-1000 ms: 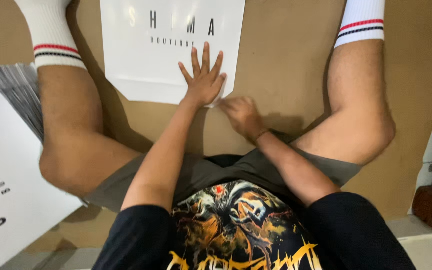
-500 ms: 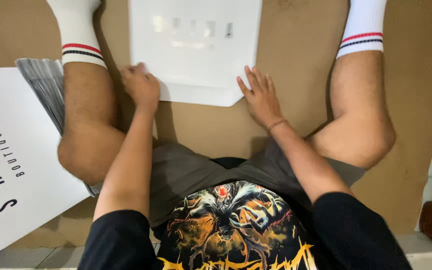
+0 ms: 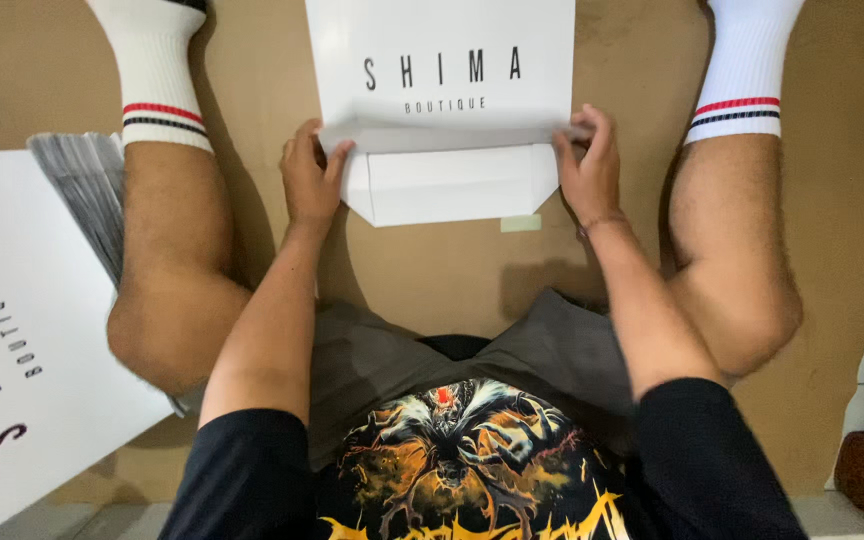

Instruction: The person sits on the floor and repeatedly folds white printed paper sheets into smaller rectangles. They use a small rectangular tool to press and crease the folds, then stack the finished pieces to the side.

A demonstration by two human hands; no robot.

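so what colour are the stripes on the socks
Red above dark navy or black, on white socks, clearest in the head view.

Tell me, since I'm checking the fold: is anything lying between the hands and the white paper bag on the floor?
Nothing visible does. The left hand and the right hand already pinch the folded bottom edge of the white paper bag at its two ends. The pale tape strip lies just below the flap, clear of both hands.

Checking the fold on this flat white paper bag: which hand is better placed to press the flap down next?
Probably the right hand: its fingers pinch the flat white paper bag at the fold's right end. The left hand grips the fold's left end much the same, so the edge is slight.
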